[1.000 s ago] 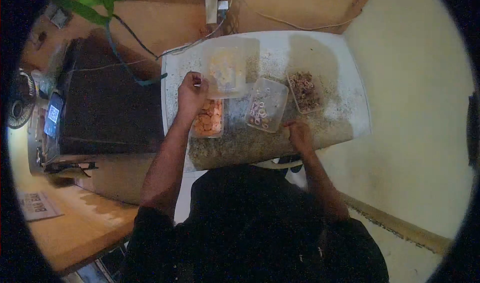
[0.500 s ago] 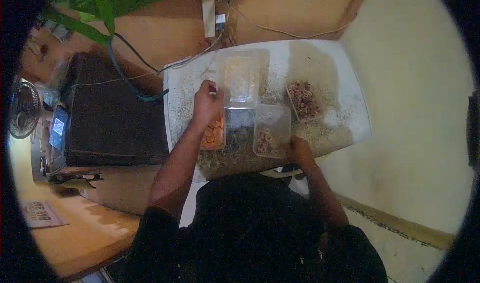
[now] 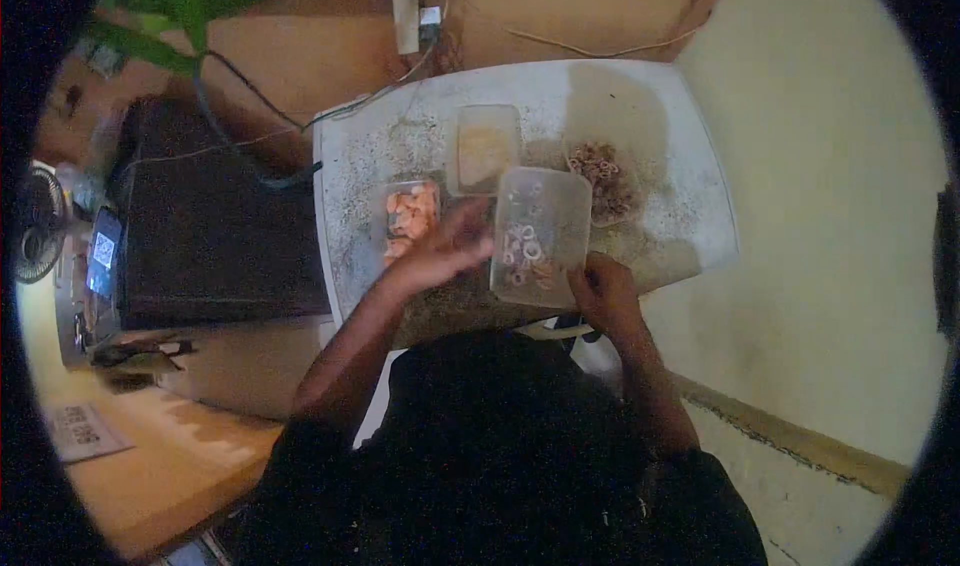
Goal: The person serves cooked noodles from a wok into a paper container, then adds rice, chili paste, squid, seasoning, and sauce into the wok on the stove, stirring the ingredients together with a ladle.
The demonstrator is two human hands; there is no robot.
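Green leaves (image 3: 215,1) up top left, dark cable (image 3: 235,146) curving down across dark-topped cabinet (image 3: 220,236). And there's phone (image 3: 104,251), QR code glowing, round fan (image 3: 40,231) just beside it! Down lower left, lettered sign (image 3: 85,432) flat on orange-brown counter (image 3: 195,466). Thin cord (image 3: 600,54) running along brown back wall (image 3: 580,6); pale yellowish wall (image 3: 820,166) filling right side.

From above the near edge of the white table (image 3: 692,151), a single head-worn camera faces forward and steeply down, near enough to frame the whole tabletop, the left hand (image 3: 447,250), the right hand (image 3: 609,296) and the wearer's dark shirt (image 3: 520,456).
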